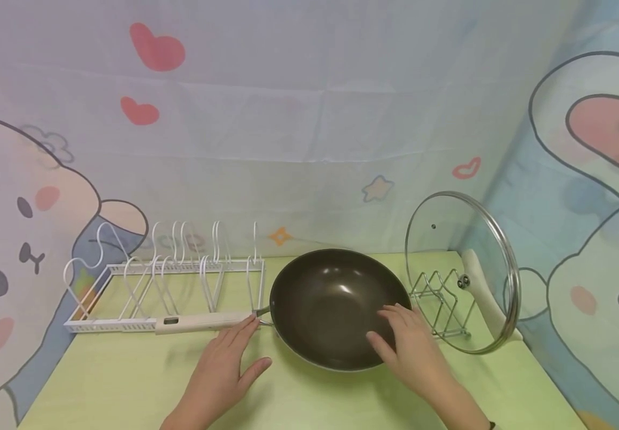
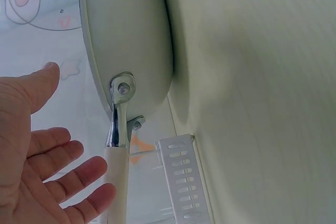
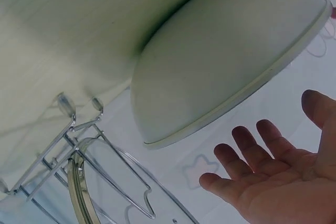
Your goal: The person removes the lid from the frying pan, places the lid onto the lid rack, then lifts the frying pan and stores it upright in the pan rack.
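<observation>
A wok [image 1: 336, 298], dark inside and pale outside, rests on the table with its cream handle [image 1: 202, 322] pointing left. My left hand [image 1: 222, 370] is by the inner end of that handle, fingers extended and thumb spread. In the left wrist view the left hand [image 2: 47, 166] shows loose fingers beside the handle [image 2: 116, 182], not wrapped round it. Over the wok's right rim my right hand [image 1: 408, 349] hovers with spread fingers. In the right wrist view the right hand [image 3: 278, 177] is apart from the wok's pale outer wall [image 3: 226, 56] and holds nothing.
A white rack [image 1: 126, 325] with upright loops stands at the left, partly behind the handle. On the right, a glass lid [image 1: 514, 286] stands upright in a small wire rack [image 1: 452, 331]. A patterned cloth [image 1: 288, 131] hangs behind the light green table [image 1: 126, 382].
</observation>
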`<state>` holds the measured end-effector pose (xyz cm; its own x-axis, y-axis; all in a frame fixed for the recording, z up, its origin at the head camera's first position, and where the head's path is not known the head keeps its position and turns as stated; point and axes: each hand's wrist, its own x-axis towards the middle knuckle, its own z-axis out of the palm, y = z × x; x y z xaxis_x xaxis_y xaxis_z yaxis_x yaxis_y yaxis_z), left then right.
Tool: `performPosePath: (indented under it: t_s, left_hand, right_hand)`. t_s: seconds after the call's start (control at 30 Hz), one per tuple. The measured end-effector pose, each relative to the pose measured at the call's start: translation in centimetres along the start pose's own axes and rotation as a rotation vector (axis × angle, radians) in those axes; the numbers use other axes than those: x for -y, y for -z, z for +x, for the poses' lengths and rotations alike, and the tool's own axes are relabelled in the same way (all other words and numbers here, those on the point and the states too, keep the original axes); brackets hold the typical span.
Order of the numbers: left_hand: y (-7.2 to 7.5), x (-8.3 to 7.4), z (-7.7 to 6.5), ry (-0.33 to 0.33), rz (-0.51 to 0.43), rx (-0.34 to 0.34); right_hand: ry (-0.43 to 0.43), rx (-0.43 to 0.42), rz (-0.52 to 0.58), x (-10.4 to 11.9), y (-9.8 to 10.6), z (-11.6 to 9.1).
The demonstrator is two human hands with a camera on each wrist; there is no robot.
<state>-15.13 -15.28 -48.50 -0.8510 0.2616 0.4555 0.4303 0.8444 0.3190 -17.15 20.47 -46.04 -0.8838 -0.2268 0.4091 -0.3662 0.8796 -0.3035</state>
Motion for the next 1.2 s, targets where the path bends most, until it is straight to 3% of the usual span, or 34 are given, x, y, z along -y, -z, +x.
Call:
performPosePath:
  t_s: [0.53,0.97,1.2]
  left_hand:
    - [-0.1,0.1,-0.8,0.054,-0.055,-0.027]
    - [-0.3,0.4,-1.3,0.054,-0.059,-0.064]
    - [-0.1,0.4,-1.2,0.049,-0.057,-0.072]
  right_hand:
    - [-0.143,0.041,0.128,1.0,0.6,-1.7]
    - [-0.051,0.107,0.144,2.4,0.2,-2.5]
    - [-0.025,0.199,0.123,2.5,-0.5,-2.6]
